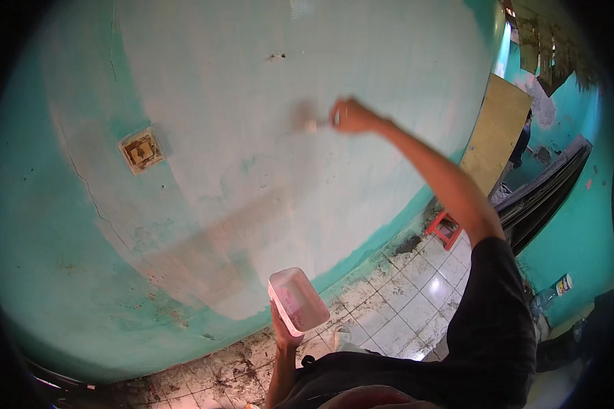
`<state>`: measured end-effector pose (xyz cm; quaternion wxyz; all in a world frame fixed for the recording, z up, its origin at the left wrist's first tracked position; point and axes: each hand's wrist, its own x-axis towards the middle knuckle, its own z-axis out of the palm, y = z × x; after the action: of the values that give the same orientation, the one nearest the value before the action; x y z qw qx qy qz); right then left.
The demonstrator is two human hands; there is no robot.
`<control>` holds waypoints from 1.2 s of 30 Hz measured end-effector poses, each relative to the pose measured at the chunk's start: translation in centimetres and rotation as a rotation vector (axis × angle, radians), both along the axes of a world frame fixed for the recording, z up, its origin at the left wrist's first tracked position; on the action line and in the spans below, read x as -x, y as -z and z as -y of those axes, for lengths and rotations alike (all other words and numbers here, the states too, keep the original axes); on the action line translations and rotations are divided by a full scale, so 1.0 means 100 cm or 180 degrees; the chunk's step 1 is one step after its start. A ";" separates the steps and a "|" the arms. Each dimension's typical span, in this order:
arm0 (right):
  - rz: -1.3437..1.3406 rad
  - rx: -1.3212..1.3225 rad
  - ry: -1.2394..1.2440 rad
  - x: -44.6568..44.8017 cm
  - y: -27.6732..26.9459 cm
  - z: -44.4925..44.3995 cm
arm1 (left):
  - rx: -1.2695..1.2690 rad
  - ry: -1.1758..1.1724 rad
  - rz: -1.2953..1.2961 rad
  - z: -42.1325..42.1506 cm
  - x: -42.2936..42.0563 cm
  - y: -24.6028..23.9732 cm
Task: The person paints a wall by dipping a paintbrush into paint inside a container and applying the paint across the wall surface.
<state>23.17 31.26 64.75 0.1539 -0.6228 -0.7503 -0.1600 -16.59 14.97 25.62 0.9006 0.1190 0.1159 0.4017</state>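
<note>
Raised in front of the wall, my right hand [355, 116] is closed around a paintbrush [314, 125], whose blurred bristle end points left against or close to the surface. My left hand [286, 327] holds a rectangular plastic tub [299, 301] from below and its left side, low in front of my body; some pinkish paint shows inside. The turquoise wall [25, 179] bears a wide, uneven coat of whitish paint [225, 133] across its middle. The shadow of my arm falls on that coat.
A dirty electrical wall plate [141, 150] sits at left. Stained floor tiles [399, 296] run along the wall's foot. Right of my arm are a red plastic stool [444, 230], a leaning board [496, 133], stacked dark panels [542, 194] and a plastic bottle [550, 296].
</note>
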 end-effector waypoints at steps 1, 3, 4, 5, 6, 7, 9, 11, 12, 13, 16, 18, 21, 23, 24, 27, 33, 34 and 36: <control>-0.0080 -0.0445 -0.0427 0.010 -0.056 -0.005 | 0.0005 -0.0049 -0.0009 0.000 0.001 -0.005; -0.0437 0.0066 0.0412 0.042 -0.175 0.004 | 0.0039 -0.0218 -0.0112 0.005 0.001 -0.022; -0.0203 -0.0083 0.0308 0.060 -0.217 0.013 | 0.0035 -0.0256 -0.0115 0.004 0.002 -0.022; -0.0179 -0.0090 0.0338 0.069 -0.253 0.024 | 0.0014 -0.0277 -0.0061 0.004 -0.001 -0.020; -0.0126 -0.0832 0.0408 0.076 -0.282 0.030 | 0.0002 -0.0328 -0.0026 0.004 -0.003 -0.019; -0.0074 -0.1570 0.0475 0.076 -0.300 0.030 | 0.0008 -0.0328 -0.0025 0.004 -0.004 -0.020; -0.0040 -0.2103 0.0259 0.058 -0.303 0.017 | 0.0053 -0.0078 0.0018 0.005 -0.008 -0.019; 0.0098 -0.2839 0.0479 0.024 -0.264 -0.013 | 0.0063 -0.0030 -0.0069 0.005 -0.022 -0.012; 0.0436 -0.2709 0.0141 0.013 -0.213 -0.037 | 0.0095 -0.0123 -0.0220 0.003 -0.021 -0.006; 0.0246 -0.3093 0.0104 0.050 -0.146 -0.045 | 0.0105 -0.0241 -0.0271 -0.001 -0.008 0.000; -0.0587 -0.1573 0.0327 0.086 0.011 -0.009 | 0.0108 -0.0324 -0.0161 0.000 0.001 0.006; -0.0445 -0.0598 0.0710 0.081 0.087 0.022 | -0.0041 -0.0274 -0.0133 -0.004 -0.004 0.006; -0.0652 0.0599 0.0784 0.061 0.105 0.035 | -0.0116 0.0040 -0.0011 -0.002 -0.003 -0.003; -0.0219 0.0493 0.0379 0.048 0.055 0.008 | -0.0032 -0.0094 -0.0080 -0.002 0.005 0.012; 0.0185 0.0024 0.0242 0.035 0.006 -0.009 | 0.0057 -0.0179 -0.0147 -0.002 0.003 0.017; -0.0084 -0.0408 -0.0355 0.056 -0.175 0.003 | 0.0104 -0.0034 -0.0078 0.005 0.006 0.016; 0.0050 -0.2478 0.0021 0.072 -0.286 0.009 | 0.0039 -0.0078 -0.0027 0.011 0.000 0.001; 0.0097 -0.2732 -0.0046 0.063 -0.275 0.002 | -0.0004 -0.0056 -0.0019 0.011 -0.002 0.000; 0.0360 -0.2598 -0.0177 0.072 -0.182 -0.033 | 0.0009 -0.0227 -0.0082 0.009 0.010 0.011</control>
<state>15.99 34.57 82.93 0.3510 -0.4802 -0.6491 -0.4742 -17.59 14.03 24.56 0.8843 0.1187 0.1323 0.4318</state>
